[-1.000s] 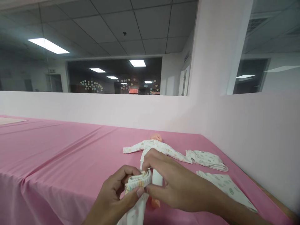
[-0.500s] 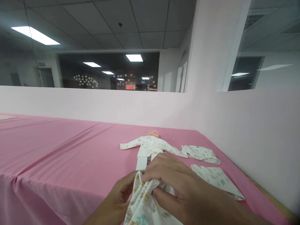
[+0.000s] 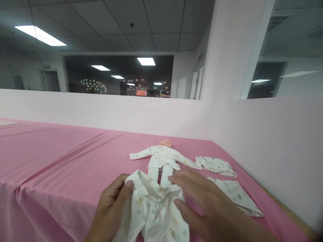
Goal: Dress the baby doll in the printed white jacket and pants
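Observation:
A pair of white patterned baby pants [image 3: 157, 210] hangs in front of me, its gathered waistband at the top. My left hand [image 3: 113, 201] pinches the waistband's left end between thumb and fingers. By the right end, my right hand [image 3: 202, 201] is blurred by motion, with thumb and fingers apart; it does not appear to grip the cloth. Beyond the pants lies a doll [image 3: 165, 143] on its back, with its head towards the wall. It wears a white patterned top [image 3: 163, 156] with both sleeves spread out, and its white legs [image 3: 166, 174] point towards me.
A pink cloth [image 3: 75, 161] covers the table and drapes over its front edge. Two folded patterned garments lie on the right, one farther back [image 3: 218, 166] and one nearer [image 3: 238, 195]. White walls with windows border the back and right. Something pale [image 3: 8, 123] lies at the far left.
The pants were bunched between both hands; now their waistband is spread wider. My right hand has let go and moved right, while my left hand has shifted left, still holding the cloth.

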Demonstrator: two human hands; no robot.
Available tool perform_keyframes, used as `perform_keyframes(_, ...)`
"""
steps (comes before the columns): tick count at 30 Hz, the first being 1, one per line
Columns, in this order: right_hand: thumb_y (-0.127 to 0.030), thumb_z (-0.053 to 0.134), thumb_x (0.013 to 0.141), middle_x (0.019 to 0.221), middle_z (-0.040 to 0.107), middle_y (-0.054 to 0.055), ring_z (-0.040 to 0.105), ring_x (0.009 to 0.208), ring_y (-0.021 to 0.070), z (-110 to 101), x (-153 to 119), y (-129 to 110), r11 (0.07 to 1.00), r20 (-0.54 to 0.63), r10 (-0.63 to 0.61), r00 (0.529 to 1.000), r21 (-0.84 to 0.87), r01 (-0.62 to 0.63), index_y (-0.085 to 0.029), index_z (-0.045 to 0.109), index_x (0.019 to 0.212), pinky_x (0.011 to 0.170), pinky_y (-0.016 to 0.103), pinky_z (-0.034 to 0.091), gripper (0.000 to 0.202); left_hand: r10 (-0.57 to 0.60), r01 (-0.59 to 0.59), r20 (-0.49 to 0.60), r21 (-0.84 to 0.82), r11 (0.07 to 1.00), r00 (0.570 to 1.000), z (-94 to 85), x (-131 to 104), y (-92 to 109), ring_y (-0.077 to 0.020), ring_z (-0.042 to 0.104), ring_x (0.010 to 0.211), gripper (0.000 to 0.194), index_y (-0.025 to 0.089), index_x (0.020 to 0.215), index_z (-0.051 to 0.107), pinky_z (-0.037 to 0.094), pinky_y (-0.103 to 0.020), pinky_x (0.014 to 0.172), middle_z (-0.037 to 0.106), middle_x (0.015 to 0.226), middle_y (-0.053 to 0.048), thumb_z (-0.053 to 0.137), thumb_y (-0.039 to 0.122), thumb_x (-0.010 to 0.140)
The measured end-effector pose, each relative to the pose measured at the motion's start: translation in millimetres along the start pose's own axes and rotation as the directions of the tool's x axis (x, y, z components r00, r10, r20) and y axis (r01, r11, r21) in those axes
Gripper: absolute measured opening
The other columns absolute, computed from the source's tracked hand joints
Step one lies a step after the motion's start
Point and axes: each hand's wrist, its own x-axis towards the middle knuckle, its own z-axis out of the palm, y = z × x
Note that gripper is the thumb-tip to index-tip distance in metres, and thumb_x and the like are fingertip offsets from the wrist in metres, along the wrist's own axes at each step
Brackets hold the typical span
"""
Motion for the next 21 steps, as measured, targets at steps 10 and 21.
perform_keyframes(10, -0.025, 0.055, 0.084, 0.081, 0.065, -0.001, 0.061, 0.076, 0.0129, 26.8, 21.9, -2.8, 0.609, 0.311, 0.226, 0.923, 0.694, -0.383, -0.021, 0.054, 0.102, 0.073, 0.027, 0.049, 0.019, 0.165, -0.255, 0.348, 0.234, 0.938, 0.923, 32.2, 28.2, 10.6, -0.0152, 0.052, 0.071, 0.035, 0.019, 0.086, 0.061, 0.042, -0.021, 0.064, 0.059, 0.077, -0.001, 0.047, 0.049, 0.097)
perform_keyframes(21, -0.043, 0.051, 0.090, 0.090, 0.070, 0.006, 0.068, 0.083, 0.0189, 53.0, 22.4, 17.4, 0.090, 0.309, 0.382, 0.871, 0.925, -0.368, -0.018, 0.057, 0.119, 0.075, 0.033, 0.054, 0.039, 0.365, -0.419, 0.214, 0.336, 0.844, 0.906, 79.2, 45.4, -11.1, -0.0251, 0.041, 0.118, 0.019, 0.020, 0.101, 0.060, 0.036, -0.035, 0.095, 0.047, 0.123, -0.010, 0.051, 0.036, 0.095)
